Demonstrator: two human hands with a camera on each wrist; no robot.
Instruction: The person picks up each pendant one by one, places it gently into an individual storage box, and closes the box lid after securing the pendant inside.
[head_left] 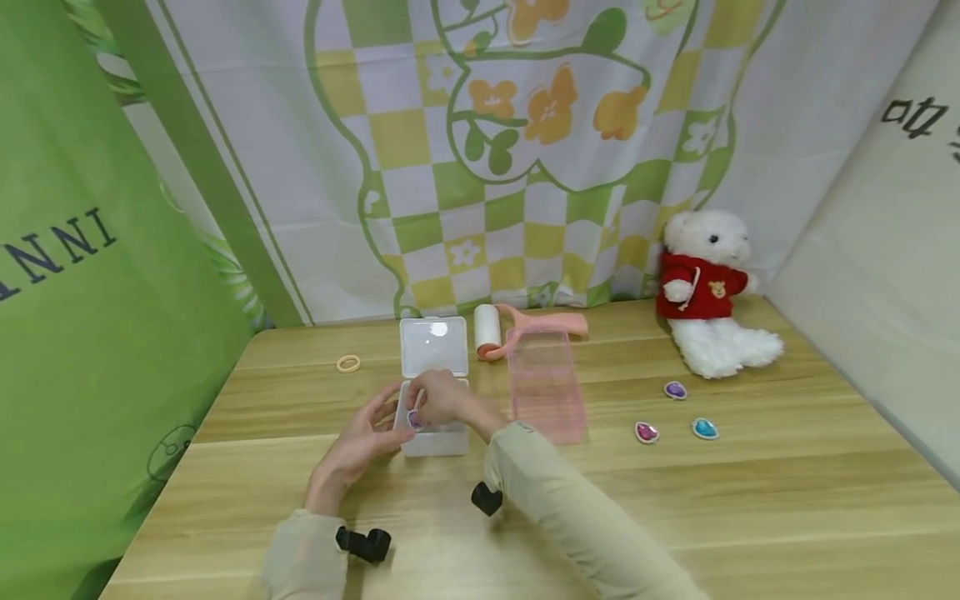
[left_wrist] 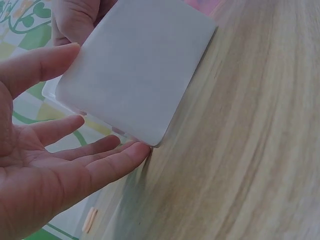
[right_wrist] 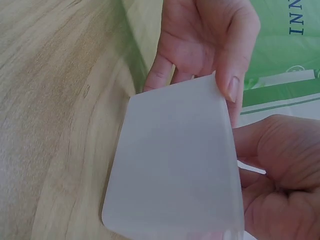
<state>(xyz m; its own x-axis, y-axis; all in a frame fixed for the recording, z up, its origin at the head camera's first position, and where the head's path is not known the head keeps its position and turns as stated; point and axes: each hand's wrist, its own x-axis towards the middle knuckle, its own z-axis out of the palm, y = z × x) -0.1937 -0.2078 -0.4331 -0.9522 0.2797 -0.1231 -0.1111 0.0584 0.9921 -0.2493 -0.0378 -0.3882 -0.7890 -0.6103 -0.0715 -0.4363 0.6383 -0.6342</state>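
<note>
A small white plastic box (head_left: 435, 443) stands on the table with its lid (head_left: 433, 346) folded back behind it. Its outer wall (left_wrist: 135, 65) fills the middle of the left wrist view. My left hand (head_left: 360, 437) holds the box at its left side, thumb at the upper edge and fingers along the side. From above, my right hand (head_left: 441, 396) reaches over the open box with bent fingers. A purple gem with a pale rim (head_left: 413, 419) shows at the right fingertips, which pinch it. In the right wrist view, the box wall (right_wrist: 172, 155) hides those fingertips.
Right of the box lie a clear pink case (head_left: 547, 400) and a lint roller (head_left: 487, 329) with a pink handle. Purple (head_left: 675, 390), pink (head_left: 647, 432) and blue (head_left: 705, 428) gems lie farther right, before a white teddy bear (head_left: 708, 292). A beige ring (head_left: 348, 363) lies left.
</note>
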